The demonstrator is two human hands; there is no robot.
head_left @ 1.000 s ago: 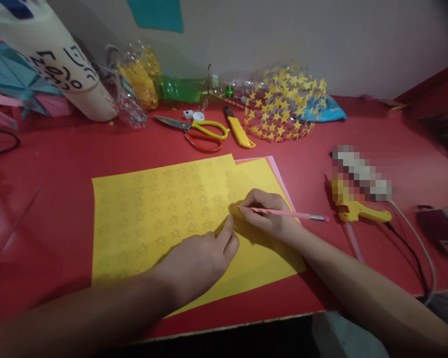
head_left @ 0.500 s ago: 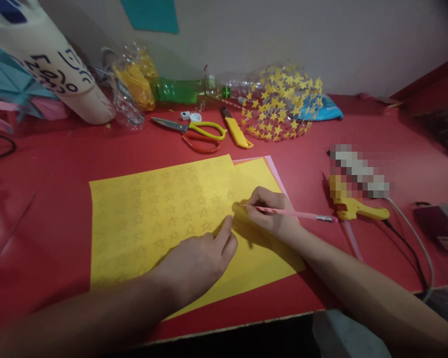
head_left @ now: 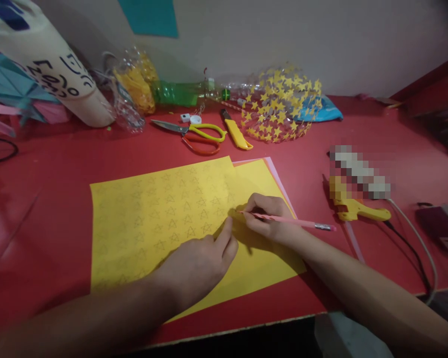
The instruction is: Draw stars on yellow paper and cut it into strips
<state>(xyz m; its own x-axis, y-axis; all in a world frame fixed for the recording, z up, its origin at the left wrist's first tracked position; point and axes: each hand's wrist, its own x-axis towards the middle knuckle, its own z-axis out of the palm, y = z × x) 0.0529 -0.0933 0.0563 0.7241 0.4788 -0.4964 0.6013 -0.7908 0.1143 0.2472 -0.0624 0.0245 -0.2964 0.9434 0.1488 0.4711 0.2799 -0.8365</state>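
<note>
A yellow sheet (head_left: 115, 223) covered with rows of pencil-drawn stars lies over another yellow sheet (head_left: 269, 268), with orange and pink edges showing beneath. My left hand (head_left: 199, 258) rests on the top sheet, its index finger stretched out and the other fingers curled under, holding nothing. Just right of that fingertip, my right hand (head_left: 267, 216) is closed round a pink pencil (head_left: 298, 221). The pencil's tip touches or nearly touches the paper near the right edge of the starred sheet, and its eraser end points right.
Behind the sheets lie scissors (head_left: 205, 136), a yellow cutter (head_left: 237, 133) and a clear plastic piece with yellow stars (head_left: 280, 109). A green bottle (head_left: 175, 93) and a white tumbler (head_left: 67, 74) stand further back. A yellow glue gun (head_left: 362, 211) with cable lies right, beside a power strip (head_left: 358, 171).
The pencil tip has shifted slightly down and its shaft is tilted a little more. My left hand has stayed in nearly the same place on the sheet.
</note>
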